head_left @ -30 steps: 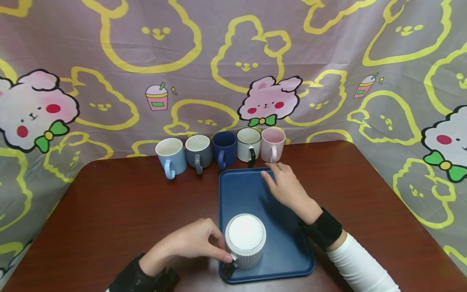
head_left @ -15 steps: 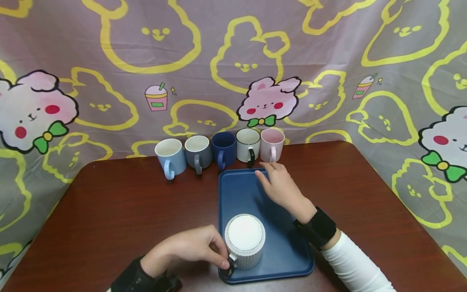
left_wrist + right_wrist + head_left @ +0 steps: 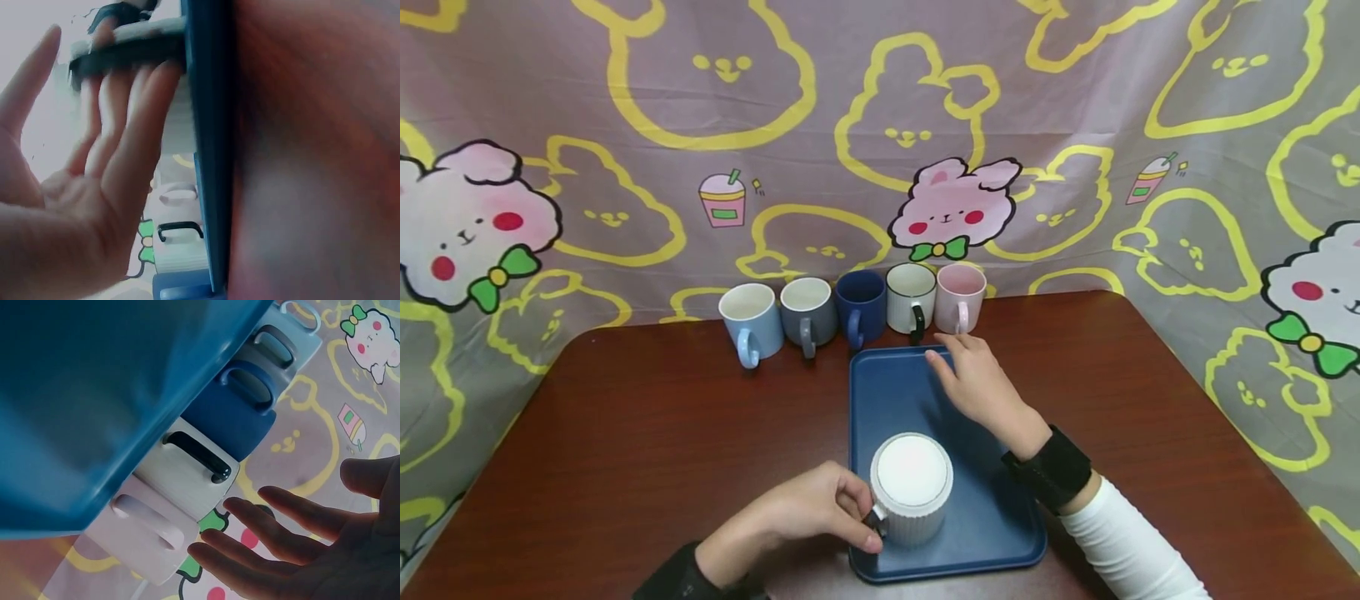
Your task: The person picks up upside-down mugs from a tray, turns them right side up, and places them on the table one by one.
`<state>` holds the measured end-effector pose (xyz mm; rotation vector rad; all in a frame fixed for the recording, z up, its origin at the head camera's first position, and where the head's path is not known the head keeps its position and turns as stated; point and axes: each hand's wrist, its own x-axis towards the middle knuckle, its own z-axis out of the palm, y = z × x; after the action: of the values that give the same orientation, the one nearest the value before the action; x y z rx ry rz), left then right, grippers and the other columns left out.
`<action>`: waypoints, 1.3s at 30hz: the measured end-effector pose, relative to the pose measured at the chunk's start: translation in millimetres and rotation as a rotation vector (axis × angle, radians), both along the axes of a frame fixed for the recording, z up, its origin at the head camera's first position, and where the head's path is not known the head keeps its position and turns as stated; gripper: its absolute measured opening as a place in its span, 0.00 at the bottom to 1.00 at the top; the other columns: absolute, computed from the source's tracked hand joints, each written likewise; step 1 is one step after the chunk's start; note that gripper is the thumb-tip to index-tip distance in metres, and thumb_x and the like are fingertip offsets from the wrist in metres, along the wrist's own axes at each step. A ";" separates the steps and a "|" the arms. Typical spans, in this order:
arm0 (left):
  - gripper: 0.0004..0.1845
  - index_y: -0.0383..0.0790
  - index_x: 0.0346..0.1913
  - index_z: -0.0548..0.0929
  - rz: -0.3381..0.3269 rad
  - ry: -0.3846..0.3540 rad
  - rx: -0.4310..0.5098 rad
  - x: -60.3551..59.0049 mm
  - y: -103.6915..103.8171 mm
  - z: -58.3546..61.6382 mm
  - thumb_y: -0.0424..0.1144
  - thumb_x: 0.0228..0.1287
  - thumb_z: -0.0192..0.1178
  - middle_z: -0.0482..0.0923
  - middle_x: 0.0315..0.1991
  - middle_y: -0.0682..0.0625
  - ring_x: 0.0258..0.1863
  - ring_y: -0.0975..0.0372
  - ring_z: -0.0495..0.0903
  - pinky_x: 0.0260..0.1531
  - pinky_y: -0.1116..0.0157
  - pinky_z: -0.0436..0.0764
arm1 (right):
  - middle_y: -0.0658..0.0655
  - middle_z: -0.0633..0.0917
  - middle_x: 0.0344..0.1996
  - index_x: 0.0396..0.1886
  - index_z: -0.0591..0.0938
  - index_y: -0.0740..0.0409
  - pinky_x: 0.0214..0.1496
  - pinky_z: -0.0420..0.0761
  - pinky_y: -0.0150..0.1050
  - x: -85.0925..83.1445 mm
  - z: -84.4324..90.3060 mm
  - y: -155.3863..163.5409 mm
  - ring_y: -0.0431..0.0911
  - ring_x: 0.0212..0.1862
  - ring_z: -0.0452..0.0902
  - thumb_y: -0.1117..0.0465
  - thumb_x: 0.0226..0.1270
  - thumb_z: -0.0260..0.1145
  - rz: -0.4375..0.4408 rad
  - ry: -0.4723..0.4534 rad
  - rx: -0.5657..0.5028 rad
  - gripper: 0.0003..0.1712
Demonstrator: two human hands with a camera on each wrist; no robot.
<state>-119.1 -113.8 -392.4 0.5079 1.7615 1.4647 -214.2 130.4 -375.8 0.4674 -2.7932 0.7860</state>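
A pale ribbed mug with a black handle stands bottom-up on the near part of the blue tray. My left hand is at the handle; in the left wrist view its fingers reach out fairly straight against the blurred handle, with the thumb well apart. Over the tray's far right corner my right hand hovers, fingers spread and holding nothing. Its fingertips lie near the pink mug, apart from it as far as the right wrist view shows.
Behind the tray, mugs line the table's back edge: light blue, grey, dark blue, white with a black handle, then pink at the right. A patterned cloth hangs close behind them.
The ribbed mug has shifted slightly right and away from me on the tray, and my left hand moved a little with it. My right hand shifted slightly left at first, then stayed still.
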 end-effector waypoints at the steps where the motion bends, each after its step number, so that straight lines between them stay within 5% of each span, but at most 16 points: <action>1: 0.14 0.24 0.27 0.79 0.032 0.027 -0.025 0.5 1.4 0.2 0.33 0.49 0.71 0.79 0.17 0.55 0.18 0.72 0.71 0.18 0.74 0.66 | 0.67 0.76 0.58 0.62 0.73 0.65 0.63 0.71 0.55 0.0 0.1 0.3 0.60 0.63 0.68 0.50 0.72 0.55 0.001 0.000 -0.002 0.28; 9: 0.10 0.39 0.19 0.81 0.094 0.367 -0.228 5.3 7.3 7.5 0.37 0.48 0.72 0.71 0.14 0.58 0.16 0.71 0.67 0.15 0.75 0.63 | 0.66 0.76 0.58 0.62 0.73 0.65 0.62 0.71 0.55 0.8 0.9 2.8 0.60 0.63 0.68 0.51 0.72 0.55 -0.016 0.007 -0.004 0.27; 14: 0.11 0.45 0.16 0.80 0.118 0.490 -0.314 9.7 10.0 11.2 0.37 0.47 0.73 0.67 0.12 0.61 0.16 0.73 0.63 0.15 0.75 0.60 | 0.67 0.76 0.58 0.62 0.72 0.65 0.63 0.70 0.55 0.7 1.8 3.7 0.61 0.63 0.68 0.50 0.72 0.55 -0.016 0.006 -0.001 0.28; 24: 0.07 0.45 0.20 0.85 0.188 0.462 -0.323 8.4 6.8 17.8 0.37 0.47 0.73 0.77 0.16 0.59 0.19 0.71 0.70 0.17 0.73 0.68 | 0.67 0.75 0.59 0.63 0.72 0.64 0.64 0.69 0.56 -2.1 4.0 7.2 0.60 0.64 0.67 0.49 0.73 0.53 -0.024 -0.017 -0.006 0.28; 39: 0.04 0.34 0.28 0.86 0.454 0.378 -0.218 -10.3 2.2 14.7 0.32 0.53 0.68 0.85 0.24 0.47 0.26 0.63 0.83 0.29 0.67 0.81 | 0.66 0.76 0.58 0.62 0.72 0.64 0.63 0.70 0.56 -5.2 10.1 5.2 0.59 0.63 0.69 0.49 0.73 0.54 -0.041 -0.017 -0.044 0.28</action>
<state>-129.5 -111.6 -377.7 0.2924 2.4270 1.5155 -219.4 135.6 -365.7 0.3959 -2.7849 0.8448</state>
